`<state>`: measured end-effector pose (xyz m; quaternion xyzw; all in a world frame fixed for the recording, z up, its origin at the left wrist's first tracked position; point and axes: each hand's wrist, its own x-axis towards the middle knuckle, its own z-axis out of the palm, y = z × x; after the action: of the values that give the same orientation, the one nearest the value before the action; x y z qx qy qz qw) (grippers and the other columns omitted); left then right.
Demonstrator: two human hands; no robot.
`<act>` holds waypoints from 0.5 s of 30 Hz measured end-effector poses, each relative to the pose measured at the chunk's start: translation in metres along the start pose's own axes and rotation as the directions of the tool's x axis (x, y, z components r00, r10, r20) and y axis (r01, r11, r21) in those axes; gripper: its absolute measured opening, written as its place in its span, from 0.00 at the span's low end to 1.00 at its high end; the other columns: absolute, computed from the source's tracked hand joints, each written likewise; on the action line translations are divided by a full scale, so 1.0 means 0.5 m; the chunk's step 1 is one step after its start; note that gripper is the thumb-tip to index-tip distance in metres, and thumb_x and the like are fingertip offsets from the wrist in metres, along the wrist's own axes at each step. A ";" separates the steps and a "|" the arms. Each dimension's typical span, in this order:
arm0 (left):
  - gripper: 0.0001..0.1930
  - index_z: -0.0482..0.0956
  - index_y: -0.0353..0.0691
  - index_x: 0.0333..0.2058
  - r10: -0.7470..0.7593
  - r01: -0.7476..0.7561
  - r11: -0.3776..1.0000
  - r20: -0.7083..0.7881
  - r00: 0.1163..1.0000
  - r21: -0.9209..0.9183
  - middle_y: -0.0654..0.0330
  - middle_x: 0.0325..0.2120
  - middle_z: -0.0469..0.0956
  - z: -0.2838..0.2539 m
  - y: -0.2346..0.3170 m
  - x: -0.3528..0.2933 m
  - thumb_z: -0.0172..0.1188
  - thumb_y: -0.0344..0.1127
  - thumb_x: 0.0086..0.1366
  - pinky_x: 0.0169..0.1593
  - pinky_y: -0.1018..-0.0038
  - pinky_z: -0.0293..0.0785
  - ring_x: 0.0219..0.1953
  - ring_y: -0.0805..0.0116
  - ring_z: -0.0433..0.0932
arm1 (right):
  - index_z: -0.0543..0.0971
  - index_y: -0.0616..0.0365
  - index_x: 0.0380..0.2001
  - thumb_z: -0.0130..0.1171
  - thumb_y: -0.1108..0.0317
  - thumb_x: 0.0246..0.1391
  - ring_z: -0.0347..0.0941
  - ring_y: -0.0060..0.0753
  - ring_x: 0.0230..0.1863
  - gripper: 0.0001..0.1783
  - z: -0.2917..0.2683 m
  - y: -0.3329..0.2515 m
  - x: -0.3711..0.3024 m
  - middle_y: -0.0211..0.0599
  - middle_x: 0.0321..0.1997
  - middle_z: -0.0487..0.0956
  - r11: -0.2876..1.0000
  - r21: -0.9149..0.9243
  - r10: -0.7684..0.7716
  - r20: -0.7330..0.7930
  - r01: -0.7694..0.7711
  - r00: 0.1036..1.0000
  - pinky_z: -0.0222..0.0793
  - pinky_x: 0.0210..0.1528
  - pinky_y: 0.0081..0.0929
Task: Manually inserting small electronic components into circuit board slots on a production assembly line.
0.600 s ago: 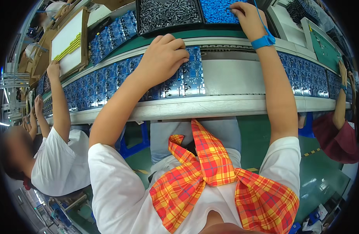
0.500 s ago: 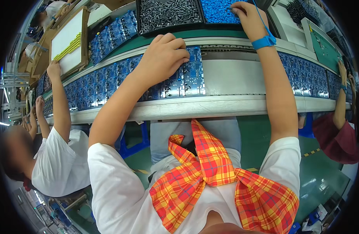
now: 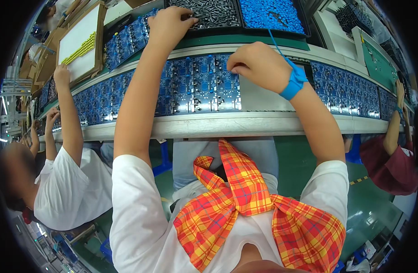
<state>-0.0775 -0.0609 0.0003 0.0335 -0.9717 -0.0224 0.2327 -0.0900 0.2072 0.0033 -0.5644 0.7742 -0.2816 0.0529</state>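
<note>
My left hand [image 3: 170, 26] is at the left edge of a black tray of small dark cylindrical parts [image 3: 215, 13]. Its fingertips are bent down among the parts, and whatever they pinch is hidden. Lower and to the right, my right hand [image 3: 260, 66] is closed over the right end of a row of blue circuit boards [image 3: 204, 86]. Its fingers are drawn together at the last board, and anything small between them does not show. A blue strap with a cord [image 3: 294, 83] circles my right wrist. Small blue parts [image 3: 270, 16] fill the tray to the right of the dark ones.
The boards lie on a conveyor with a pale front rail [image 3: 218, 124]; more boards [image 3: 345, 88] lie right. Behind stand a rack of boards [image 3: 127, 41] and a white panel with yellow pieces [image 3: 81, 48]. Co-workers sit left, in a white sleeve [image 3: 65, 182], and right, in maroon [image 3: 390, 164].
My left hand went from the boards up to the dark parts tray. My right hand came down from the blue parts to the row's right end. The boards shifted very slightly right.
</note>
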 end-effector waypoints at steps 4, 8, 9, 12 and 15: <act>0.13 0.87 0.53 0.43 0.065 -0.063 0.998 -0.066 0.996 0.025 0.63 0.33 0.84 0.030 -0.009 0.010 0.60 0.49 0.66 0.50 0.56 0.67 0.41 0.58 0.81 | 0.84 0.59 0.33 0.63 0.73 0.50 0.79 0.45 0.37 0.06 0.020 0.002 0.000 0.42 0.33 0.83 0.998 -0.053 0.038 0.021 -0.036 0.999 0.76 0.42 0.37; 0.13 0.87 0.52 0.42 0.112 -0.101 0.993 -0.175 0.978 0.068 0.63 0.34 0.84 0.035 -0.014 0.008 0.60 0.49 0.65 0.50 0.56 0.67 0.41 0.55 0.80 | 0.83 0.59 0.31 0.62 0.74 0.50 0.79 0.46 0.37 0.05 0.030 0.010 0.004 0.41 0.32 0.82 0.996 -0.087 0.028 0.021 -0.026 0.999 0.75 0.42 0.38; 0.13 0.87 0.51 0.41 0.139 -0.124 0.989 -0.219 0.966 0.082 0.63 0.33 0.84 0.031 -0.013 0.010 0.61 0.48 0.65 0.49 0.58 0.68 0.40 0.57 0.81 | 0.83 0.59 0.31 0.62 0.74 0.50 0.79 0.46 0.37 0.05 0.031 0.011 0.004 0.41 0.32 0.82 0.996 -0.091 0.016 0.018 -0.015 1.000 0.75 0.43 0.39; 0.11 0.87 0.49 0.41 0.194 -0.167 0.979 -0.302 0.933 0.115 0.63 0.31 0.83 0.020 -0.011 0.006 0.62 0.45 0.65 0.47 0.62 0.70 0.37 0.60 0.82 | 0.83 0.59 0.31 0.62 0.74 0.50 0.79 0.46 0.38 0.04 0.035 0.006 0.000 0.41 0.32 0.81 0.994 -0.109 0.017 -0.009 -0.018 1.000 0.75 0.43 0.39; 0.21 0.83 0.42 0.49 0.067 -0.112 0.960 -0.178 0.982 -0.256 0.48 0.40 0.82 0.008 -0.006 -0.011 0.68 0.40 0.55 0.56 0.53 0.68 0.45 0.49 0.79 | 0.83 0.58 0.31 0.62 0.74 0.50 0.79 0.46 0.38 0.04 0.038 0.004 0.000 0.41 0.32 0.81 0.991 -0.132 0.013 -0.026 -0.016 1.000 0.75 0.43 0.39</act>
<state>-0.0742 -0.0631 -0.0059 -0.0404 -0.9374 -0.1384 0.3169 -0.0840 0.2005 -0.0134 -0.5575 0.7958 -0.2364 0.0074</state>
